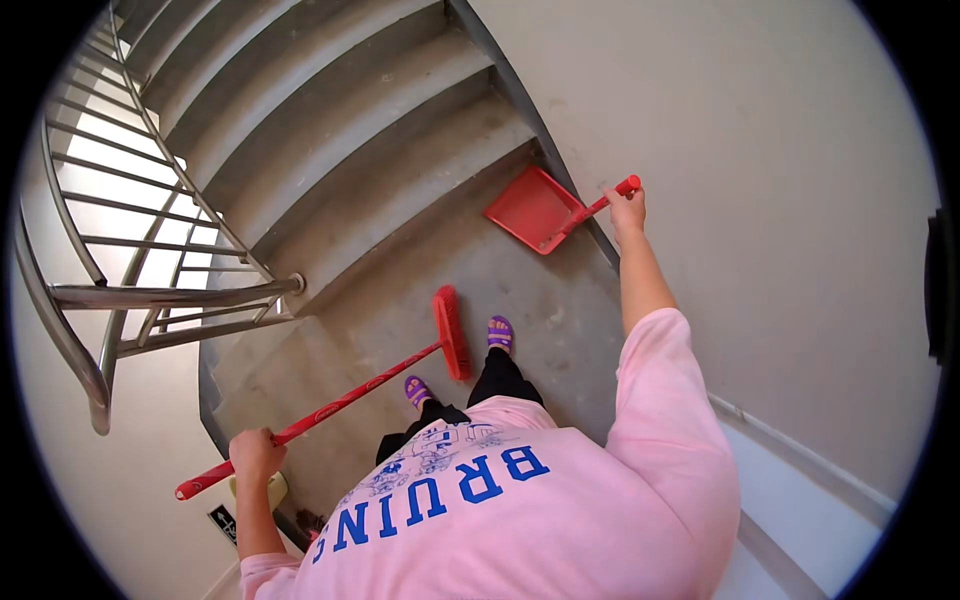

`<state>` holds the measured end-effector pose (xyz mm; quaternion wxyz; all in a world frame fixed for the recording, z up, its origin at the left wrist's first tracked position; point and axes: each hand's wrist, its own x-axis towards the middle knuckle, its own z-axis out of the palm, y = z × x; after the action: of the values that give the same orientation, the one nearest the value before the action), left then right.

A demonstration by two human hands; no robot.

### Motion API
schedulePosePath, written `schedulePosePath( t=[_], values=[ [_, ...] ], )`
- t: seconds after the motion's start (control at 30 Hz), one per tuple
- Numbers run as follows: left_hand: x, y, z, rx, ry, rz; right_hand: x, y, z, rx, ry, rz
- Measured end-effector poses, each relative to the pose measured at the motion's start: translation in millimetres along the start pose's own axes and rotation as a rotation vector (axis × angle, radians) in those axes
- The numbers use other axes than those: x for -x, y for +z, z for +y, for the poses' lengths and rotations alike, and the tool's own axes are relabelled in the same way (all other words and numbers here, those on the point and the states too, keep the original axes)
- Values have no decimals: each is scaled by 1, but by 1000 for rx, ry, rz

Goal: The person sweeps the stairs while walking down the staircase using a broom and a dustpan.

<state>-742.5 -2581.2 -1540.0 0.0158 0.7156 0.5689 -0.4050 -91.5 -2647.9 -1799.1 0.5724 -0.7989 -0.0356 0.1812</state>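
At the lower left, my left hand (257, 455) is closed around the long red handle of a broom (340, 402). The broom's red head (451, 332) is down by the floor, just in front of my feet. On the other side, my right hand (627, 212) grips the upright handle of a red dustpan (534, 209). Its pan lies near the bottom step, close to the wall; whether it touches the floor I cannot tell. A small greyish patch shows at the pan's handle end.
Grey curved stairs (350, 140) rise ahead. A metal railing (170, 297) stands at the left, and a beige wall (760, 200) runs along the right. Purple sandals (500, 334) are on my feet on the grey landing (390, 300). A dark sign (223, 522) shows at the lower left.
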Motion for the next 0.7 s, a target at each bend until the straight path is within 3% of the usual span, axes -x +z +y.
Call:
schedulePosePath(
  t=[0.23, 0.3, 0.47, 0.7],
  values=[
    [2, -46, 22, 12, -30, 120, -38, 0, 33, 170, 40, -14],
    [0, -50, 23, 29, 11, 182, -17, -10, 16, 305, -60, -28],
    [-23, -64, 30, 40, 65, 275, 46, -69, 12, 302, -205, 76],
    [-74, -87, 42, 134, 172, 180, 160, -165, 13, 172, -59, 249]
  ],
)
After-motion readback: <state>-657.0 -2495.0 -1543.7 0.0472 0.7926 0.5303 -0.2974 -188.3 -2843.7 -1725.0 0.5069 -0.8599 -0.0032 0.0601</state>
